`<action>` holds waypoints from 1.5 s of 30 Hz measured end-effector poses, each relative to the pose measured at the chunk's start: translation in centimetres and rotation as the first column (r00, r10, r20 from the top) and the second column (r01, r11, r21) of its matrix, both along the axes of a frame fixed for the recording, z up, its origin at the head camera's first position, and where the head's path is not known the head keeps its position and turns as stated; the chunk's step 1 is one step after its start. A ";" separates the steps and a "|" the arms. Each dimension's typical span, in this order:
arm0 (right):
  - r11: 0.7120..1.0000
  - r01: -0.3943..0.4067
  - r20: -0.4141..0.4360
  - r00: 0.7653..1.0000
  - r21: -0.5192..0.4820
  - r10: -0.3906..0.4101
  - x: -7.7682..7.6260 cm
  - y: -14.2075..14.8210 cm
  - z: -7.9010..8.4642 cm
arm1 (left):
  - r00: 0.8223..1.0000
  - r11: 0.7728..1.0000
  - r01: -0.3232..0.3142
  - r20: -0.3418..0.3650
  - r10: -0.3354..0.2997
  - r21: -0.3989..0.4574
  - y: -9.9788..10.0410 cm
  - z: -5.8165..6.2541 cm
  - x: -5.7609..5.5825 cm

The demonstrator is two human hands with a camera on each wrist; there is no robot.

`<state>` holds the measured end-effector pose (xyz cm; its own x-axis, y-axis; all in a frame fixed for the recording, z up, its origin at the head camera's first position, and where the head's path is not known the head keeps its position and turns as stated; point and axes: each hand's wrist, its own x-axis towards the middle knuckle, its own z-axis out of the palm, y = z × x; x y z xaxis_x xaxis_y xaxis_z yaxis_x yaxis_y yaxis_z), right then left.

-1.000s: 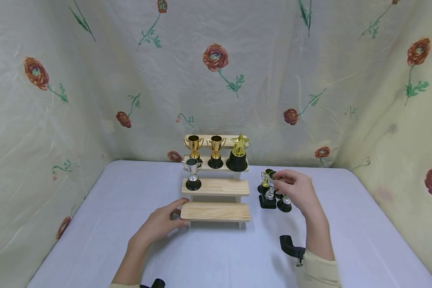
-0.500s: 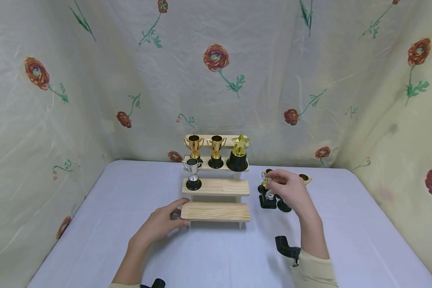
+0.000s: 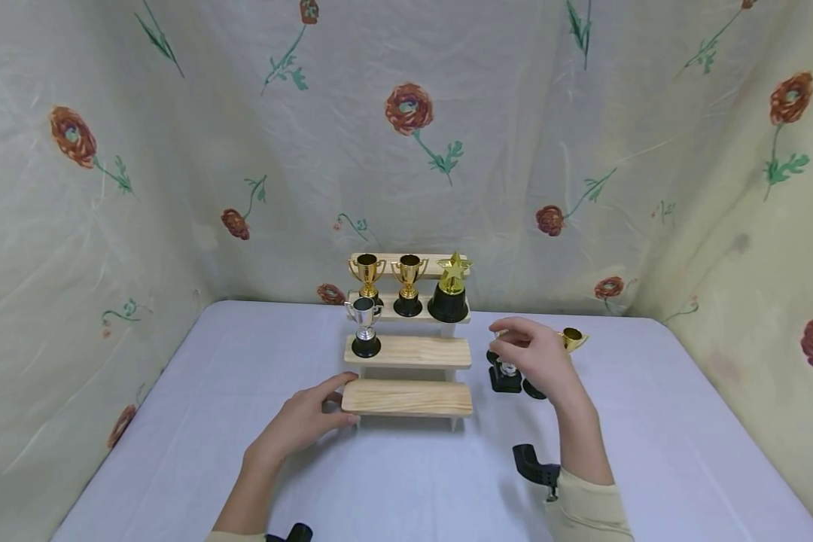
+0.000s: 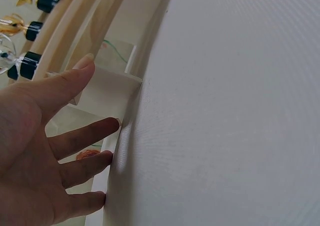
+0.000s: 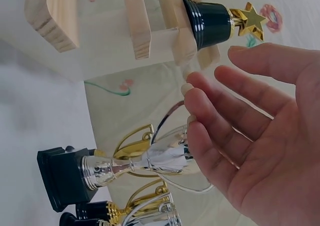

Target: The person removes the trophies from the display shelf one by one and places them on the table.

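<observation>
My left hand (image 3: 298, 421) touches the left end of the lowest step of a wooden tiered stand (image 3: 406, 397). Its fingers reach out nearly straight in the left wrist view. My right hand (image 3: 537, 357) hovers over a cluster of small trophies to the right of the stand, fingers slightly bent, nothing held. Just beyond its fingertips in the right wrist view is a silver trophy cup (image 5: 165, 153) with a black square base (image 5: 65, 178). Gold trophy cups and another silver cup (image 5: 167, 218) stand beside it, partly hidden by the hand in the head view.
On an upper step stand two gold trophy cups (image 3: 368, 272) and a gold star trophy (image 3: 450, 301). A silver trophy cup (image 3: 366, 325) occupies the left of the step below. One gold cup (image 3: 572, 339) shows right of my right hand. Flowered cloth (image 3: 312, 188) hangs behind the white-covered table (image 3: 406, 482).
My right hand has moved a little to the left over the trophies, uncovering the gold cup on its right. My left hand has stayed at the stand's end.
</observation>
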<state>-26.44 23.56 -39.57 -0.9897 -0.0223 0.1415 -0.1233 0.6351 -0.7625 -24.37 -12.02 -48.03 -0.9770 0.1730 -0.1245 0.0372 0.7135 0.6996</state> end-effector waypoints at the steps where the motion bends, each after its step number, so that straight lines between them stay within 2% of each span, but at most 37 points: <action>1: 1.000 -0.003 -0.004 1.000 0.004 0.003 0.0 -0.1 0.0 | 1.000 1.000 -0.001 0.002 0.001 0.000 0.0 0.0 0.0; 11: 1.000 -0.015 -0.036 0.999 0.018 0.015 -0.3 -1.0 -0.1 | 1.000 1.000 0.003 -0.017 -0.003 0.007 -0.1 0.1 0.1; 27: 0.996 -0.087 -0.078 0.993 -0.008 0.086 -0.4 -2.7 0.1 | 0.999 1.000 0.021 -0.029 -0.021 0.019 -0.3 0.1 0.1; 35: 0.993 -0.112 -0.054 0.992 -0.030 0.110 -0.3 -4.1 0.0 | 0.999 1.000 0.027 -0.028 -0.027 0.014 -0.4 -0.1 0.0; 45: 0.987 -0.156 -0.069 0.986 -0.037 0.154 -0.4 -5.1 -0.3 | 0.999 1.000 0.023 -0.027 -0.022 0.013 -0.3 0.1 0.0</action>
